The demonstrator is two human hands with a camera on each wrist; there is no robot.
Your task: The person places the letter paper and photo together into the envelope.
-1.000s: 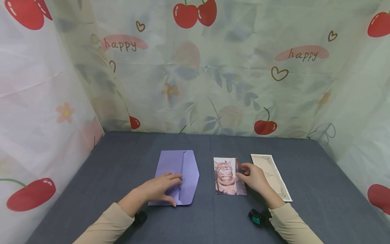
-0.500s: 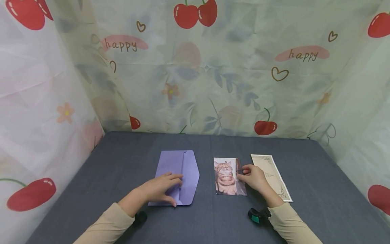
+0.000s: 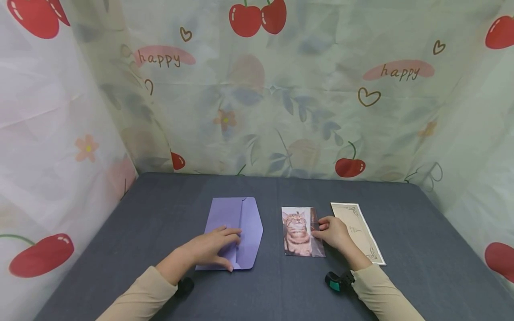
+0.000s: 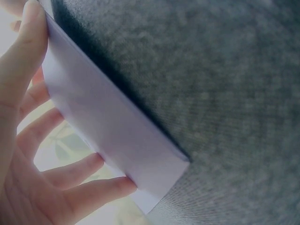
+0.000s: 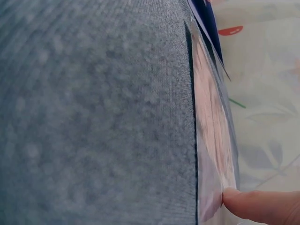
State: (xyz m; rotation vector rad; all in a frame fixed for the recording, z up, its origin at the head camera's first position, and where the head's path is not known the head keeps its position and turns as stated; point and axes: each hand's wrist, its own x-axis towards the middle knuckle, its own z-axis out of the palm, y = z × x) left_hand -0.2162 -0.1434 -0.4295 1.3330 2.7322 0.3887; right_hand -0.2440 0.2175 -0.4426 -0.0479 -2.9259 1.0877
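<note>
A purple envelope [image 3: 250, 240] lies on the dark table with its flap unfolded to the right. Spread fingers of my left hand [image 3: 210, 246] rest on its body, and the thumb is at the near edge. In the left wrist view the fingertips touch the pale envelope face [image 4: 108, 122]. To the right, a photo card of a cat [image 3: 297, 234] lies flat. My right hand [image 3: 339, 234] is at its right edge, with the thumb touching the card and the other fingers loosely bent. The right wrist view shows the thumb [image 5: 255, 205] against the card's surface [image 5: 213, 112].
A beige card with a white border and ornamental corners [image 3: 355, 227] lies to the right, partly behind the right hand. Dark wrist devices [image 3: 339, 281] sit under the wrists. A printed curtain with cherries [image 3: 273, 111] stands behind the table [image 3: 176, 191] and along both sides.
The right hand's fingers have drawn slightly back toward the card's right edge, and its wrist has shifted a little left. The left hand, envelope and both cards stay put.
</note>
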